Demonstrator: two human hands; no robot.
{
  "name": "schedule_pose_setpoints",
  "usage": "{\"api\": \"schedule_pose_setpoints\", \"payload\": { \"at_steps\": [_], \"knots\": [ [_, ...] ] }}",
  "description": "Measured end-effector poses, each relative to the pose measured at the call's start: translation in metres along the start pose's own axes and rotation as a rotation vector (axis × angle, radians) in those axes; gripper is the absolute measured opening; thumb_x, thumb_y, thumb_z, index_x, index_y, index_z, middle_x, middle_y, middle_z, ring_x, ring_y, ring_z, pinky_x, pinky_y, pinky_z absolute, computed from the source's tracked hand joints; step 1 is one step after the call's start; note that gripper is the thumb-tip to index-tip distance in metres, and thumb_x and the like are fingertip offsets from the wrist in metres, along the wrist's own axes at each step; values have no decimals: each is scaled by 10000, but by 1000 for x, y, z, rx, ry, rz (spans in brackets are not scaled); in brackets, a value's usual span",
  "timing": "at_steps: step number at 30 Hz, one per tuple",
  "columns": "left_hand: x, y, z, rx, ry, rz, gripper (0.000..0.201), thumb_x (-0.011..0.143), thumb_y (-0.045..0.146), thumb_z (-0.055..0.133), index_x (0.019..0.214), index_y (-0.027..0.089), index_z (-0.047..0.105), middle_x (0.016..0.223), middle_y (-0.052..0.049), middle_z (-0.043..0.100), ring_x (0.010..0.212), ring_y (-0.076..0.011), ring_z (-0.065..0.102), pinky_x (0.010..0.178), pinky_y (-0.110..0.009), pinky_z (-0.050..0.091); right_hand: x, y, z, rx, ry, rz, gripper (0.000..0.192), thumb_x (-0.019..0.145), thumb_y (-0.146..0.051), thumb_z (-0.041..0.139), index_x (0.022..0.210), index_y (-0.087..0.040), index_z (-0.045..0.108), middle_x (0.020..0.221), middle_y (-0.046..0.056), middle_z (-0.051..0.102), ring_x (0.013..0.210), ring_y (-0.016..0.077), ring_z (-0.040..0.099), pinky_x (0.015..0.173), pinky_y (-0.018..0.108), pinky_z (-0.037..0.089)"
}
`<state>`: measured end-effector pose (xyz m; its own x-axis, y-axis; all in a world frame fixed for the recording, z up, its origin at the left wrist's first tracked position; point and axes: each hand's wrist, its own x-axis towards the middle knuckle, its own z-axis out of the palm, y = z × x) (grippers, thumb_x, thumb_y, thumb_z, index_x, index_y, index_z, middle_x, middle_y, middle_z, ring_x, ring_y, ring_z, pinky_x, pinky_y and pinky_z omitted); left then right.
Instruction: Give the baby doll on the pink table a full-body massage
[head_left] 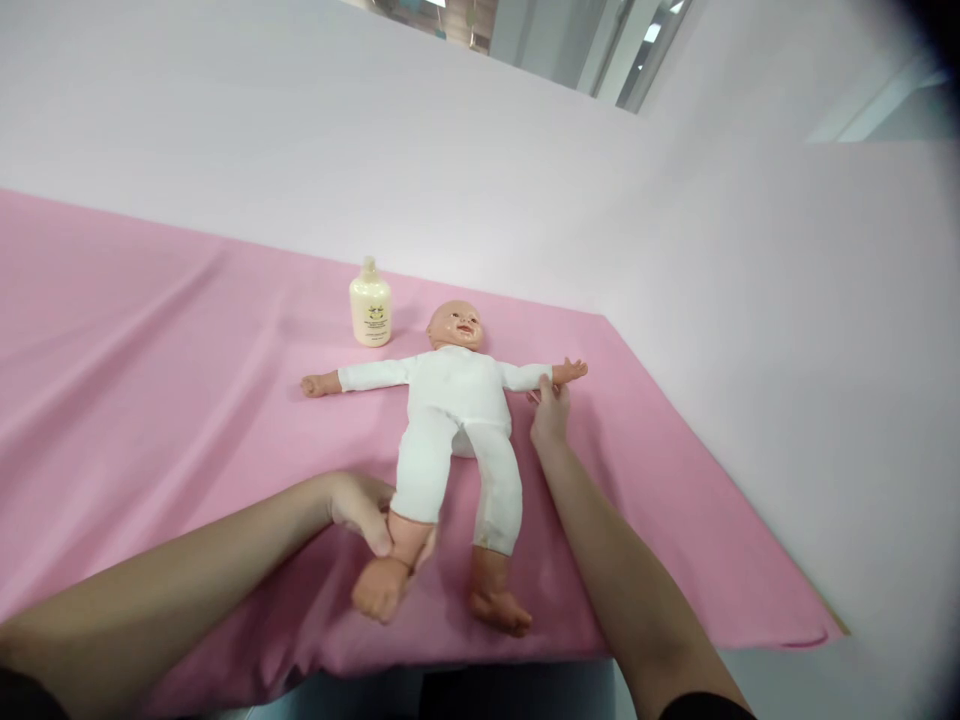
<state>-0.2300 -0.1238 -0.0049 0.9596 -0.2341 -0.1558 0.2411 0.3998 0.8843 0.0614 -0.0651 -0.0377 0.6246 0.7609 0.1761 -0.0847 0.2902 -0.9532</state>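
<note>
Gripping the lower leg of the baby doll (459, 385), your left hand (362, 512) is closed round it just below the white trouser cuff, thumb on top and fingers passing beneath to show on the far side; the bare ankle presumably offers a surer hold than loose fabric. Your right hand (551, 415) is partly curled at the end of the doll's sleeve on your right, touching it; whether it grips or merely steadies, you cannot be credited either way, as the fingertips are partly hidden. The doll lies face up on the pink cloth (165, 380), near its front edge, feet towards you and arms spread, an arrangement that appears to keep its limbs within your reach. The cream-coloured bottle (370, 312) stands upright beyond its outstretched arm, left of the head, seemingly set clear of your hands; its small print is illegible. Behind is a white partition (225, 130).
</note>
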Motion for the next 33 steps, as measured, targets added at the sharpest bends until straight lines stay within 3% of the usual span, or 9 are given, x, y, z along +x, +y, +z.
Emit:
{"api": "schedule_pose_setpoints", "payload": {
  "at_steps": [3,5,8,13,21,25,28,31,33],
  "knots": [
    [-2,-5,-9,-236,-154,111,450,496,592,743,687,222,573,503,-40,593,484,-199,540,665,-399,512,-5,-5,5,-52,-58,-150,472,764,-382,616,1177,-204,470,1222,86,565,1035,182,600,838,335,518],
    [-1,-5,-12,-326,-150,269,436,513,616,700,622,231,526,389,-9,509,401,-161,454,617,-371,508,-10,-8,9,-89,-136,-236,507,754,-369,635,1206,-208,472,1192,76,584,999,176,609,835,317,513],
    [1,0,-12,-466,95,481,375,666,562,598,673,193,532,378,32,434,420,-123,403,637,-317,501,-19,-11,12,-180,-250,-277,511,749,-367,651,1217,-228,499,1139,61,614,927,171,620,813,321,517],
    [6,4,-12,-643,508,504,376,818,498,474,734,135,525,468,43,372,508,-106,389,591,-256,468,-29,-13,14,-429,-457,-470,346,735,-365,690,1062,-267,632,1083,27,648,986,200,584,938,401,455],
    [9,2,-16,-609,655,411,382,815,522,500,810,140,523,533,35,392,514,-107,378,519,-236,422,-28,-12,19,-566,-551,-640,263,774,-365,663,1031,-318,648,1070,-4,667,1071,216,560,1035,444,371],
    [7,-1,-14,-550,548,400,407,778,558,532,820,154,508,538,36,402,525,-113,394,564,-264,447,-28,-11,17,-476,-509,-561,286,753,-352,683,1030,-289,645,1072,15,655,1061,210,566,1008,422,404],
    [3,-5,-13,-404,316,363,446,701,583,604,823,162,521,564,6,494,568,-149,469,658,-347,481,-26,-11,16,-319,-416,-375,403,746,-342,675,1127,-248,584,1111,46,633,988,193,600,894,375,483],
    [-1,-9,-11,-233,56,220,459,635,541,685,865,159,571,638,-44,595,641,-215,564,730,-417,481,-18,-11,13,-139,-284,-256,503,737,-342,664,1202,-227,510,1145,57,614,959,178,618,826,322,510],
    [-2,-9,-9,-132,-15,90,463,612,481,732,916,154,608,704,-66,632,713,-251,610,759,-420,483,-12,-10,11,-63,-203,-218,511,744,-350,643,1212,-227,481,1192,59,589,1005,182,609,820,305,512]
  ]
}}
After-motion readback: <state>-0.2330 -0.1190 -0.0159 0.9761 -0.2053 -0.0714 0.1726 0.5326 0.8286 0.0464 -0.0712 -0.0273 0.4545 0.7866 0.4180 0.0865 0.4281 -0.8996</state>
